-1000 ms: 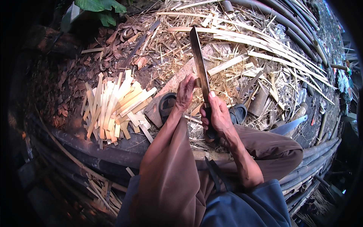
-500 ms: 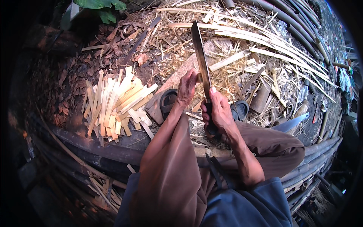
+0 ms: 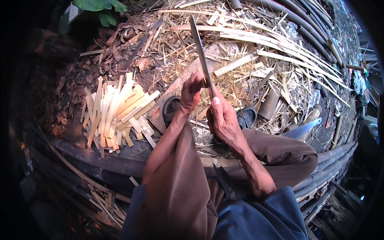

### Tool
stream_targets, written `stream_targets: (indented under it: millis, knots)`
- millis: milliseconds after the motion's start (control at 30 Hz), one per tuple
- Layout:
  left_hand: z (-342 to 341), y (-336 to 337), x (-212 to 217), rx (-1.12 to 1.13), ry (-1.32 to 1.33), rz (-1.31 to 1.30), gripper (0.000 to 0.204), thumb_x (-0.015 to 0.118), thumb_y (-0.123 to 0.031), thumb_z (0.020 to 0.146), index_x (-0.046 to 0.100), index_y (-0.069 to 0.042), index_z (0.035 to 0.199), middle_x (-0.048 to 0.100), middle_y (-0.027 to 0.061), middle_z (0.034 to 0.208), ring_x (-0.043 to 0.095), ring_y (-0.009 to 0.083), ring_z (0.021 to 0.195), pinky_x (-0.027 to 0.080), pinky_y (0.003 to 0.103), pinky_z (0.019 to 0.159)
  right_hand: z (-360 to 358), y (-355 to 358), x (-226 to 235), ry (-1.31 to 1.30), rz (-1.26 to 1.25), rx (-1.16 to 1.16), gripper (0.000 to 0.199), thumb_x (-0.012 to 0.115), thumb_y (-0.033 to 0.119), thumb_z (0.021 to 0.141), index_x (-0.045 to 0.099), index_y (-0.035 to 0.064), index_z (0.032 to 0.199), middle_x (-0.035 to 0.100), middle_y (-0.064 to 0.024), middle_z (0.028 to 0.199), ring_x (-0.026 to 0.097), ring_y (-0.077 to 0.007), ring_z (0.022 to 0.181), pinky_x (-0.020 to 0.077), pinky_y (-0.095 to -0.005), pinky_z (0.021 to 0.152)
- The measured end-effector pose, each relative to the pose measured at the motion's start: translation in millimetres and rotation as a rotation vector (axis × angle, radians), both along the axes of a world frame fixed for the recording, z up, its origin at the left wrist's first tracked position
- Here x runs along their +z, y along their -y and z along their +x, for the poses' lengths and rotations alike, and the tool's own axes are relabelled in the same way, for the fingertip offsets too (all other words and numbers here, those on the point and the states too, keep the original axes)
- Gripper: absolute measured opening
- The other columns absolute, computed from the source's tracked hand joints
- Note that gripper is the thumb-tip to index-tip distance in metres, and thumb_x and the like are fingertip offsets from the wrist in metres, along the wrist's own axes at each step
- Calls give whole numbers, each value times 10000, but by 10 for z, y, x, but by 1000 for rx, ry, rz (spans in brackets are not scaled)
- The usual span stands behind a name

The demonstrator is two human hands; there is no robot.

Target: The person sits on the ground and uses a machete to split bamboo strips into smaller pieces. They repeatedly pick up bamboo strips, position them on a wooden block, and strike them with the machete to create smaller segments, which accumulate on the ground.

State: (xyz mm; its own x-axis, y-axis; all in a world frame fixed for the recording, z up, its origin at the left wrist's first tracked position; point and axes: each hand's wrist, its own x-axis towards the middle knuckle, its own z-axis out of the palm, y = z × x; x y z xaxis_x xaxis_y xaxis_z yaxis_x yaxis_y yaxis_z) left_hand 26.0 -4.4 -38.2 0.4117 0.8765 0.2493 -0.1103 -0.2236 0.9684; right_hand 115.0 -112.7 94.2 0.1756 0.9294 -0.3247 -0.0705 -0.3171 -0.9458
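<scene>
My right hand [image 3: 227, 122] is closed round the handle of a machete, and its long blade [image 3: 198, 42] points up and away, slightly to the left. Seen nearly edge-on, the blade shows a thin grey side. The handle is mostly hidden behind my fingers. My left hand [image 3: 190, 96] is closed in a pinch on a small tan bamboo piece [image 3: 205, 83], which is against the blade's left side. Most of that piece is hidden by my fingers. To the left, a heap of short pale bamboo strips [image 3: 116, 110] lies on the ground.
Long pale bamboo strips [image 3: 276, 42] lie over shavings at the far right. A saw blade [image 3: 303, 130] rests beyond my right knee. Dark bamboo poles [image 3: 100, 157] run beside my legs. A flat board [image 3: 180, 85] lies in front, near my sandals [image 3: 171, 109]. Dry leaves cover the far left.
My right hand has turned the machete, so its blade now shows more edge-on. Both hands stay close together, with the left still pinching the small piece. The whole view has shifted slightly.
</scene>
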Motion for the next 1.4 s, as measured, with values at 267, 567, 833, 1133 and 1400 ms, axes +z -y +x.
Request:
stream_targets:
  millis: [267,567,833,1133,1400]
  knots:
    - [-5,-12,72,24,10,81,254,446,-222,1069,566,-30,953,478,57,813,481,159,762,415,321,671,-118,-35,-47,52,122,-93,469,378,267,1089,396,76,1517,349,83,681,312,-30,572,283,-209,512]
    - [-533,-13,-176,376,-7,65,564,298,-382,1059,428,33,1417,480,204,1425,442,313,1345,310,408,1137,-85,10,373,-9,195,-49,504,348,229,1081,310,50,1550,378,71,624,365,-24,550,331,-221,499]
    - [-814,110,-84,413,-29,-68,447,412,-317,1019,544,10,1293,563,161,1307,521,266,1225,377,392,1069,-60,-138,27,224,13,102,665,334,344,1064,92,-11,1572,487,-48,662,493,-139,612,423,-330,569]
    - [-497,15,482,288,-255,450,760,738,-515,826,522,15,1327,562,165,1279,528,295,1218,411,443,1025,168,-158,-703,347,-207,159,638,370,360,1059,253,-74,1512,630,-270,823,641,-338,762,493,-416,727]
    - [-146,-124,753,226,-398,329,356,801,-105,791,660,-34,1111,614,100,980,620,264,887,501,378,803,227,-72,-698,404,-8,132,646,667,384,918,443,79,1441,611,-120,772,594,-235,711,481,-391,656]
